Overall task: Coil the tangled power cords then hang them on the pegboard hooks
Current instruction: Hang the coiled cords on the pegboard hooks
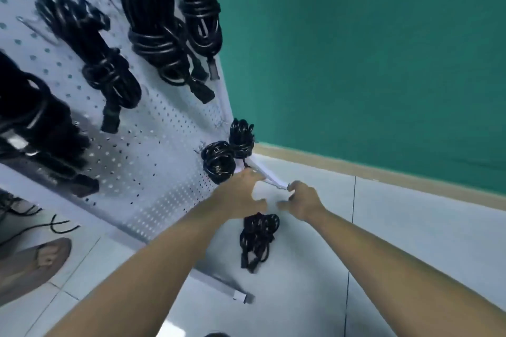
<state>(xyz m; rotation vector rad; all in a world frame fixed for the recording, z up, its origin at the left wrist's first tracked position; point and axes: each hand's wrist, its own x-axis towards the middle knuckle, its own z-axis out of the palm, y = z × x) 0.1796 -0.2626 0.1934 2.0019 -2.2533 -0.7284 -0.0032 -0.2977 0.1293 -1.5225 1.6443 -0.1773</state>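
A white pegboard (153, 150) leans at the left with several coiled black power cords (109, 74) on its hooks. Two small coils (219, 161) hang at its lower right corner. My left hand (241, 194) reaches to that corner, fingertips against the board's white foot bar (269, 176), thumb spread. A coiled black cord (258, 238) with its plug end down sits right under my left palm; whether the hand holds it is hidden. My right hand (304, 200) touches the end of the foot bar, thumb stretched toward the left hand.
A green wall (369, 63) with a tan skirting stands behind, above a pale tiled floor (410, 241). At the far left, loose black cord (54, 224) lies on the floor beside a sandalled foot (35, 262). The board's second foot bar (241, 295) juts out low.
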